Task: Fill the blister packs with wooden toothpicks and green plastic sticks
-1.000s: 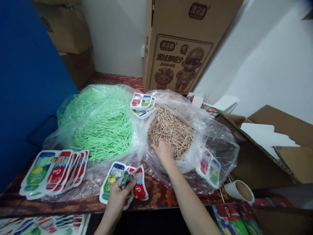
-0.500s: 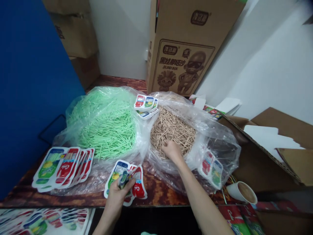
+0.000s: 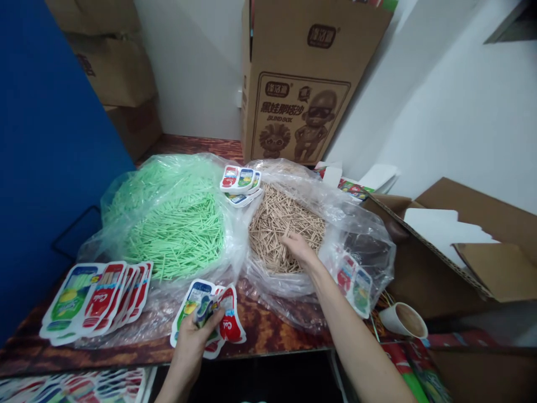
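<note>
My left hand (image 3: 193,336) is closed on a bent printed card packet (image 3: 230,322) with Sprite and Cola designs, just above the table's front edge. More of the same cards lie under it. My right hand (image 3: 298,247) reaches into the heap of brown sticks (image 3: 274,215) in an open clear plastic bag. Its fingertips are pinched together on brown sticks, though how many is hidden. To the left, a second clear bag holds a heap of light green sticks (image 3: 180,229).
A fanned stack of finished-looking card packets (image 3: 86,302) lies at the left. A few cards (image 3: 239,182) rest between the bags; another packet (image 3: 354,285) lies right. A paper cup (image 3: 403,320) stands near an open carton (image 3: 423,257). Behind rises a tall cardboard box (image 3: 293,106).
My right hand has lifted slightly from the brown sticks, its fingers still pinched. My left hand keeps its hold on the card packet. The whole view has shifted a little.
</note>
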The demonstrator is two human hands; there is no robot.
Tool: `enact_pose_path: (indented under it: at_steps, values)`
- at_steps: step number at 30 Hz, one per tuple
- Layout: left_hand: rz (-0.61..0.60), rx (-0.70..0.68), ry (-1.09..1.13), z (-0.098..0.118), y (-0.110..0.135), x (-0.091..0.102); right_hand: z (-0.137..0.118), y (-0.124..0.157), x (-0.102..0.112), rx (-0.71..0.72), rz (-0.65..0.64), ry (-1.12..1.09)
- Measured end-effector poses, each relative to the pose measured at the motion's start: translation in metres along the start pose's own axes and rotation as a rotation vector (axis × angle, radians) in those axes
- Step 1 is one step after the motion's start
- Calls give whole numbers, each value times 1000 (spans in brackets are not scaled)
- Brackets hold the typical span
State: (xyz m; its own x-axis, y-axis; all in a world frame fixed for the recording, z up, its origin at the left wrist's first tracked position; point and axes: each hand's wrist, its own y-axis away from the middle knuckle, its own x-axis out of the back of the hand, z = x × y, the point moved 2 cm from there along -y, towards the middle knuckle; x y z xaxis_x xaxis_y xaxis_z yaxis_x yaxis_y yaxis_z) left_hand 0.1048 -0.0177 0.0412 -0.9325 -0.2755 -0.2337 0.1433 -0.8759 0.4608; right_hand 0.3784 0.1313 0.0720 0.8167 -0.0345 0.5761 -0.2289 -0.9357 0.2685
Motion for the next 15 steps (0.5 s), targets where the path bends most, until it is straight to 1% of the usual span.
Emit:
enact_pose_path:
  at_steps: [3, 7, 10, 13, 15]
  values:
    - [26, -26, -5, 0, 1, -4, 4, -7, 16, -40, -24, -273]
    - [31, -64, -16, 0, 1, -11, 5, -6, 28, -33, -122, -554]
    - [33, -48, -27, -3, 0, -12, 8, -2, 30, -8, -215, -716]
    - [35, -41, -58, -6, -2, -10, 12, 0, 28, 35, -296, -878]
    - [23, -24, -63, -7, -3, -9, 12, 2, 24, 55, -325, -917]
